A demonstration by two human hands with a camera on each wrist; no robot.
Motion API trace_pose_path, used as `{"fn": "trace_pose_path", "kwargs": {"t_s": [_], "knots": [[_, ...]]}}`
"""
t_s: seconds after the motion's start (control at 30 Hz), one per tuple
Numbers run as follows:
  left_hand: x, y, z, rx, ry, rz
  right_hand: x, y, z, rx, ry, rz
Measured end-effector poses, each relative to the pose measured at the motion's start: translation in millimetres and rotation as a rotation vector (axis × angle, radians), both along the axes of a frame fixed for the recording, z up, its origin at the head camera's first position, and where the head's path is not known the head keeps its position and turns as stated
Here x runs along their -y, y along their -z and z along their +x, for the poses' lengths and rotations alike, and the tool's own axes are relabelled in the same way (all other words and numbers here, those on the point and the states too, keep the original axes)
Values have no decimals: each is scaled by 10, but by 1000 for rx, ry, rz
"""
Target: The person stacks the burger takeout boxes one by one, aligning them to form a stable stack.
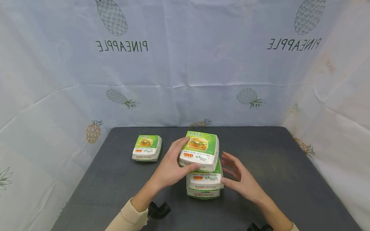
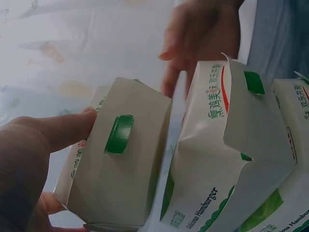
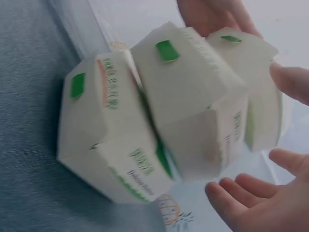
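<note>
My left hand (image 1: 173,163) grips a green and white burger box (image 1: 199,150), thumb on its front and fingers at its far left side. Under that box stand two more of the same kind, a middle box (image 1: 204,182) on a bottom box (image 1: 203,193). A narrow gap shows between the held box (image 2: 137,164) and the middle box (image 2: 217,145) in the left wrist view. Beside the stack's right side is my right hand (image 1: 244,179), its fingers spread and loosely bent with nothing in them; its thumb tip is right by the middle box.
Another burger box (image 1: 146,148) sits apart at the back left of the dark table (image 1: 277,179). A pineapple-printed cloth (image 1: 185,64) hangs behind the table and along both sides.
</note>
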State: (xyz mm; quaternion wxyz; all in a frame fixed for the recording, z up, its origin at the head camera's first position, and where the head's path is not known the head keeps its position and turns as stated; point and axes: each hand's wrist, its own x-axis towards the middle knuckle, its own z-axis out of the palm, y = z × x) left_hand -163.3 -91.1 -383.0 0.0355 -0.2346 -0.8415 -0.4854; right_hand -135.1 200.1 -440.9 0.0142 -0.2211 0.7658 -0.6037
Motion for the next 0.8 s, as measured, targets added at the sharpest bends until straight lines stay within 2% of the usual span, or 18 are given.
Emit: {"fn": "trace_pose_path", "kwargs": {"t_s": [0.17, 0.3, 0.57, 0.8], "knots": [[-49, 14, 69, -15, -12, -8, 15, -138, 1, -133, 27, -11], [-99, 13, 125, -35, -19, -18, 61, -256, 16, -185, 12, -40], [-141, 6, 178, -44, -18, -13, 160, -351, 10, -179, 12, -48], [-97, 44, 164, -51, 25, 47, 152, -365, -20, -144, 16, -42]]}}
